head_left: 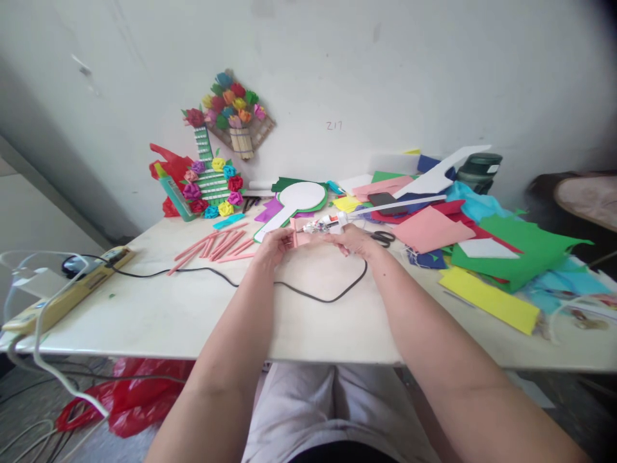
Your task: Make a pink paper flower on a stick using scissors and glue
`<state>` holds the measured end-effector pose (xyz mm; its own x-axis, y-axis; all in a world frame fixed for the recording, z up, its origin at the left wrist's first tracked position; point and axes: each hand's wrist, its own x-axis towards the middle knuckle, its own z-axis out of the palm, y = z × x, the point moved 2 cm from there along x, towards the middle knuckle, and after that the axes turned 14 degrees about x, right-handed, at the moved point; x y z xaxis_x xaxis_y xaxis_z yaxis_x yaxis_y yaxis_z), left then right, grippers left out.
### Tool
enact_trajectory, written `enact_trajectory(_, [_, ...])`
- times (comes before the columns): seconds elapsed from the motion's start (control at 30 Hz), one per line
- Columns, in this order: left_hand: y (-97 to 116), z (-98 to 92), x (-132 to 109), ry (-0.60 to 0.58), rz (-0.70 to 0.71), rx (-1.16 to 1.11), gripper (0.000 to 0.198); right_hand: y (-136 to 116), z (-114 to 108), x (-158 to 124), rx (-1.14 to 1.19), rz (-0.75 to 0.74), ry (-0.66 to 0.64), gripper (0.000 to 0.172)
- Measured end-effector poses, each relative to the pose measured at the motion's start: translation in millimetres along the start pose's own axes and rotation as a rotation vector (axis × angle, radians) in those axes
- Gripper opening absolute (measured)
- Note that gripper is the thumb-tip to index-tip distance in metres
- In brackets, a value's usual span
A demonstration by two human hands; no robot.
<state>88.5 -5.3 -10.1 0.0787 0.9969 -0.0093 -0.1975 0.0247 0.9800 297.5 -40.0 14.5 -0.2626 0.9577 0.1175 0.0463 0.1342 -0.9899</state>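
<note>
Both my hands meet over the far middle of the white table. My left hand is closed on a small pink paper piece. My right hand is wrapped round a hot glue gun, whose nozzle points left at the pink piece. The gun's black cord loops across the table towards me. Several rolled pink paper sticks lie just left of my left hand. A white and green paddle-shaped foam cutout lies behind my hands.
Sheets of coloured foam and paper cover the table's right side, with scissors and a dark phone among them. Paper-flower crafts lean on the wall. A power strip sits at the left edge. A red bag lies on the floor.
</note>
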Motion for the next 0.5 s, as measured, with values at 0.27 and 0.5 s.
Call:
enact_trajectory(0.27, [-2.4,-2.8,3.1,0.024,-0.005,-0.024,0.012,-2.6,1.1,-1.7,-0.043,-0.003,-0.013,0.04])
enact_trajectory(0.5, [-1.2,-3.6,2.0,0.034,-0.006,-0.033,0.01,-6.4,2.9,-4.5,-0.041,0.036,-0.021,0.037])
